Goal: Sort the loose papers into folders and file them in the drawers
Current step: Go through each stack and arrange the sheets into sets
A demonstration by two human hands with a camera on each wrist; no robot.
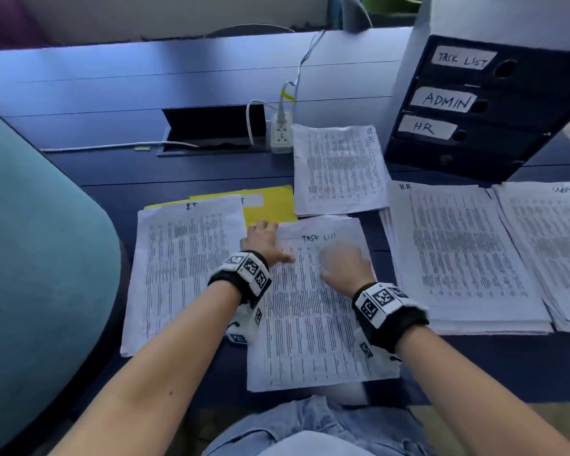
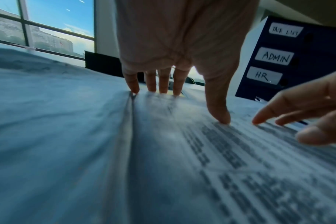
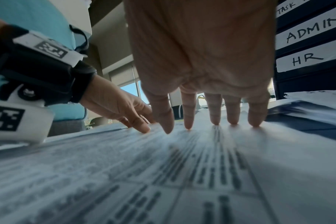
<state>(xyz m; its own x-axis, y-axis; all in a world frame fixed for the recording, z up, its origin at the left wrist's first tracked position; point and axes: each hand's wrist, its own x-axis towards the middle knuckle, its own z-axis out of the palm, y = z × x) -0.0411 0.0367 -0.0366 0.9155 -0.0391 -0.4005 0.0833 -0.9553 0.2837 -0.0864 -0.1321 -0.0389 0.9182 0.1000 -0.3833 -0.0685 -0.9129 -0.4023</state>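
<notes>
We see both hands flat, fingers straight: left hand [image 1: 263,240] and right hand [image 1: 342,263] press the TASK LIST stack [image 1: 310,324] on the desk [image 1: 112,93], between IT pile [image 1: 181,264] and HR pile [image 1: 458,255].

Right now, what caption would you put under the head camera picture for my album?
Both hands, left hand and right hand, press flat on the TASK LIST paper near the labelled drawers.

Left hand [image 2: 182,50] is pressing straight fingers [image 2: 219,110] on paper [image 2: 211,159] mid-frame; right hand [image 2: 307,109] is touching it at right.
</notes>
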